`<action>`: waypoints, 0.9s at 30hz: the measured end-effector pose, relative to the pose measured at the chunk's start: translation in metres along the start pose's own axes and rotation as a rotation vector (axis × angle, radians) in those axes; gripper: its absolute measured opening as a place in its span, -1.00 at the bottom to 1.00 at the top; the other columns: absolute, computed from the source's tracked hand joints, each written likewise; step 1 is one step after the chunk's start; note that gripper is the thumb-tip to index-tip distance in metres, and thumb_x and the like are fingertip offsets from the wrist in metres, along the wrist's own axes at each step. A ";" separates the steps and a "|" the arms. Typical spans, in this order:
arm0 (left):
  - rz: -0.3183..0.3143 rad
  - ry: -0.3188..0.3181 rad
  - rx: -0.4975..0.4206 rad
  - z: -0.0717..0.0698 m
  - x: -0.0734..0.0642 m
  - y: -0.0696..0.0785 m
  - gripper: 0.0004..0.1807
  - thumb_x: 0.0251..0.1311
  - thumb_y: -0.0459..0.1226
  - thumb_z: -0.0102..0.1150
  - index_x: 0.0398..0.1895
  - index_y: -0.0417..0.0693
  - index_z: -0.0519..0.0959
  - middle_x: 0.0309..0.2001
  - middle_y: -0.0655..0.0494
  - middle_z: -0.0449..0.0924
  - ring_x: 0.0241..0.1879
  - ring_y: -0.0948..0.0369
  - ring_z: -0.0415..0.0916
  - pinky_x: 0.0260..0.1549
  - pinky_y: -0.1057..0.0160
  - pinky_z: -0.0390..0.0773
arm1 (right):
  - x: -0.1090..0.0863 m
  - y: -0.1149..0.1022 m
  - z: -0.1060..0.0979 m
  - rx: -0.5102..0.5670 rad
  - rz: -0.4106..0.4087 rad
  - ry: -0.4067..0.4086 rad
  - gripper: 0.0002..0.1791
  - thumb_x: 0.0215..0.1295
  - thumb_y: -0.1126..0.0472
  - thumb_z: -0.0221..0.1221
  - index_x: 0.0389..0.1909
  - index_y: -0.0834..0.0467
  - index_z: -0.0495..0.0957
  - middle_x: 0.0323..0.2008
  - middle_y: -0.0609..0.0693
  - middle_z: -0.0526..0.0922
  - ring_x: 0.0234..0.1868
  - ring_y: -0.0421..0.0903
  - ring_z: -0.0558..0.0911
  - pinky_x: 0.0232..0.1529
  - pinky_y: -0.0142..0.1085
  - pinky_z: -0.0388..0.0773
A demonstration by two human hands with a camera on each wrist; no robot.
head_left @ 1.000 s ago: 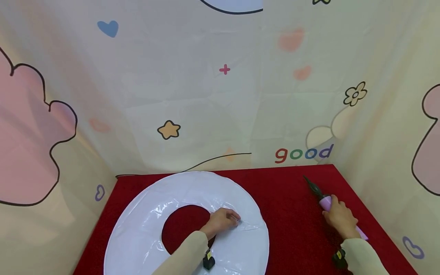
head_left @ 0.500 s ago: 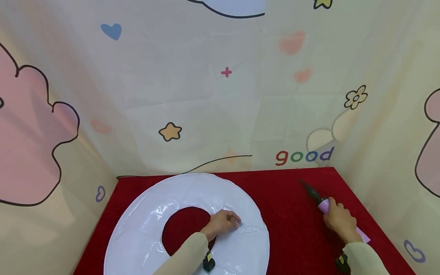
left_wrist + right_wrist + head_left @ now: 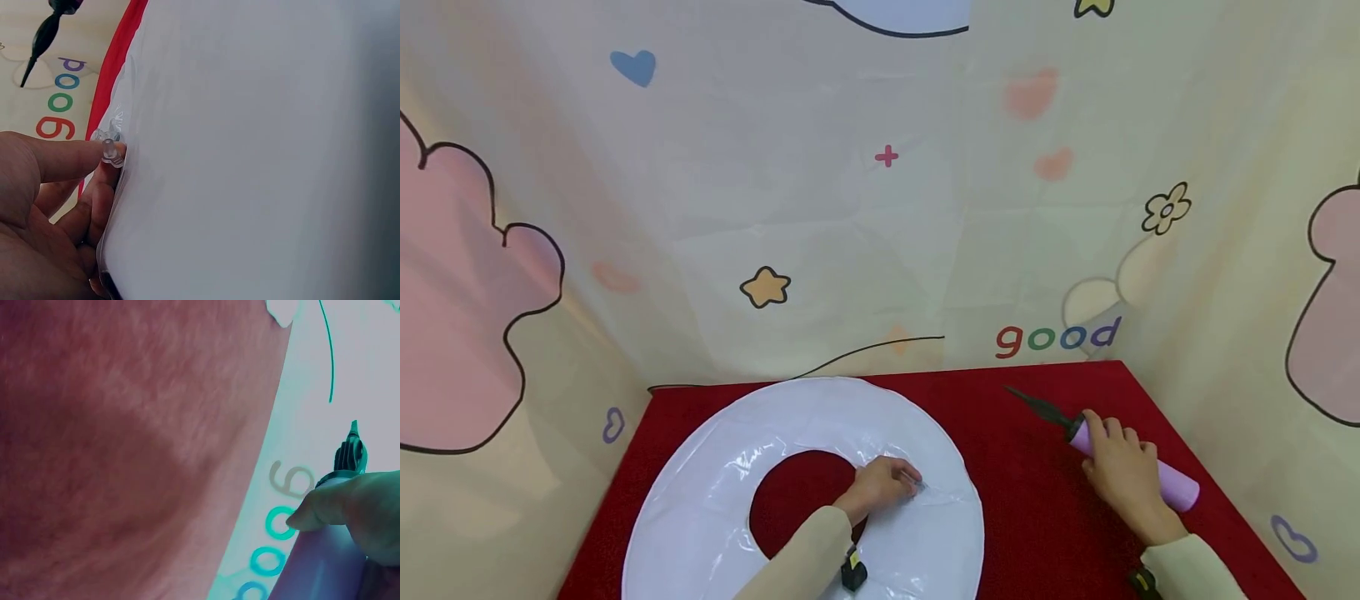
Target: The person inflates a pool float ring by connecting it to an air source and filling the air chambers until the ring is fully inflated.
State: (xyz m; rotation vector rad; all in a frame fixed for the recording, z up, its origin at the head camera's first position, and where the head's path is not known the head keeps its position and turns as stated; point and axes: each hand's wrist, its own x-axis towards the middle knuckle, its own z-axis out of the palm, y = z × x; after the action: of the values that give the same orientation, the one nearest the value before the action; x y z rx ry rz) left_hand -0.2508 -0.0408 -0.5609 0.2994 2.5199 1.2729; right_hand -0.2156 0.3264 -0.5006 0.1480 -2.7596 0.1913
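Purple pump [image 3: 1177, 487] in curled right hand [image 3: 1124, 468], valve [image 3: 110, 152] in pinching left hand [image 3: 878, 485]

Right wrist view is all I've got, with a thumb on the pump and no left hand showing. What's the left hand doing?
Observer: The left hand is pinching a clear plastic valve.

Operator: And what is that valve on?

Observer: A white inflatable ring with an open middle.

Operator: My picture cuts off at the bottom edge. What's past there?

Observer: The closed rear end of the lilac hand pump, sticking out beyond the right hand.
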 end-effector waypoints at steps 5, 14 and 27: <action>-0.021 0.007 -0.012 0.000 -0.001 -0.001 -0.89 0.13 -0.27 0.30 -0.31 0.16 0.70 -0.44 0.25 0.65 -0.23 0.23 0.46 0.10 -0.13 0.10 | 0.002 -0.023 -0.011 -0.075 -0.102 0.033 -0.22 0.00 0.22 0.43 0.27 0.24 0.32 -0.03 0.33 0.56 -0.10 0.31 0.57 -0.20 0.22 0.43; -0.012 -0.013 -0.016 -0.001 -0.002 0.000 -0.89 0.16 -0.27 0.29 -0.28 0.16 0.70 -0.38 0.24 0.68 -0.20 0.23 0.47 0.05 -0.09 0.14 | -0.004 -0.057 -0.025 -0.199 -0.313 0.058 -0.25 -0.09 0.20 0.49 0.21 0.14 0.45 -0.09 0.17 0.63 -0.13 0.17 0.62 -0.21 0.12 0.51; -0.032 0.021 0.018 0.002 0.000 0.004 -0.89 0.15 -0.26 0.29 -0.28 0.14 0.72 -0.38 0.21 0.67 -0.19 0.21 0.47 0.04 -0.06 0.16 | -0.022 -0.090 -0.016 -0.267 -0.446 -0.058 -0.19 -0.26 0.23 0.55 0.16 0.01 0.48 -0.10 0.09 0.60 -0.11 0.09 0.59 -0.08 0.08 0.52</action>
State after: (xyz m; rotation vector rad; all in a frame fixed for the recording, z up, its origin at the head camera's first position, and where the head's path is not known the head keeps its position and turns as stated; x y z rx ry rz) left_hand -0.2501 -0.0375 -0.5588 0.2505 2.5451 1.2481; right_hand -0.1785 0.2419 -0.4840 0.6925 -2.6916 -0.3001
